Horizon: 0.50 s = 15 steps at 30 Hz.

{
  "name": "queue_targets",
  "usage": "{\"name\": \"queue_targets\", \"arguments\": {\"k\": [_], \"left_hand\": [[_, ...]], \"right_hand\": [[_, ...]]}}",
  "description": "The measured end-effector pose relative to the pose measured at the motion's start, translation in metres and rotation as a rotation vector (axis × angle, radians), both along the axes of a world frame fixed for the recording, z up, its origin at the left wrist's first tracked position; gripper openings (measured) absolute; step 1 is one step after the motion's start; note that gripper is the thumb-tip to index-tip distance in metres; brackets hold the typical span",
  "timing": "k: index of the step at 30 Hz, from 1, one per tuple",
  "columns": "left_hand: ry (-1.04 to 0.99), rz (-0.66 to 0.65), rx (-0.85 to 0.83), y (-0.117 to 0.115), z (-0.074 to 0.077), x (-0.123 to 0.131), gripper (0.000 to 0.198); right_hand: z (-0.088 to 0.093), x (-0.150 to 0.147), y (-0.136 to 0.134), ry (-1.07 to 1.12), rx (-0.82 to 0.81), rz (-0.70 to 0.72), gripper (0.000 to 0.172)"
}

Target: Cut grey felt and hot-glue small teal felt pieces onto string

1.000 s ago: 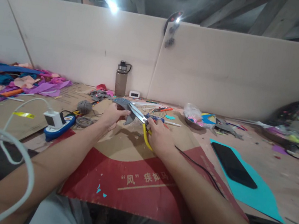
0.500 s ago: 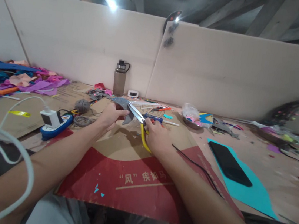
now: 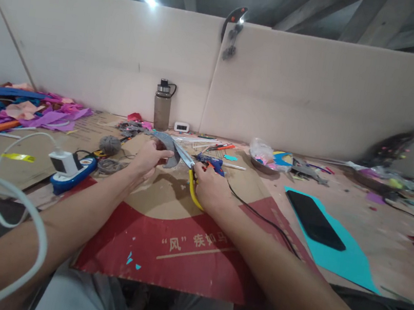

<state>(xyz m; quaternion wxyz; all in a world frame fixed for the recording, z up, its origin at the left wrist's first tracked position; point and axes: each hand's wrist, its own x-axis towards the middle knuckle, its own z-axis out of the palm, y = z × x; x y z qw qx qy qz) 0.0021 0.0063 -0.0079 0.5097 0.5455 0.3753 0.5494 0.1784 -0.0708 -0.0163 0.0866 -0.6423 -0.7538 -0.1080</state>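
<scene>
Pinched in my left hand [image 3: 148,157] is a grey curved piece [image 3: 169,142] that looks like felt or cloth. My right hand [image 3: 208,182] grips the yellow handles of a pair of scissors [image 3: 184,156]. The silver blades reach up and left to the grey piece, over its right side; whether they bite into it I cannot tell. Just beyond my right hand lies a blue glue gun [image 3: 210,163], its tip partly hidden. Under both hands is a red and tan cardboard sheet [image 3: 182,213] with small turquoise scraps [image 3: 133,263] near its front edge.
A bottle [image 3: 163,107] and a small white clock [image 3: 181,127] stand at the back. Grey yarn [image 3: 109,145] and a blue power strip [image 3: 73,176] with a white cable lie left. Rightward, a phone [image 3: 314,218] rests on turquoise sheet; a bowl [image 3: 265,167] holds scraps. Coloured cloth [image 3: 23,109] is piled far left.
The whole view has shifted slightly. The grey piece has turned a little in my left hand, and the scissor blades look closer together. Both hands keep their holds.
</scene>
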Motion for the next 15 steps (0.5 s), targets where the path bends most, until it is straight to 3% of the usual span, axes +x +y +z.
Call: {"name": "queue_targets", "arguments": {"k": [8, 15], "left_hand": [[-0.011, 0.042, -0.070, 0.0025, 0.0040, -0.0008, 0.032], [-0.010, 0.032, -0.056, -0.0001, 0.0054, -0.0001, 0.034]], "right_hand": [[0.0031, 0.0095, 0.0021, 0.199, -0.014, -0.013, 0.042], [0.0040, 0.0062, 0.0020, 0.111, -0.009, -0.041, 0.042]]}}
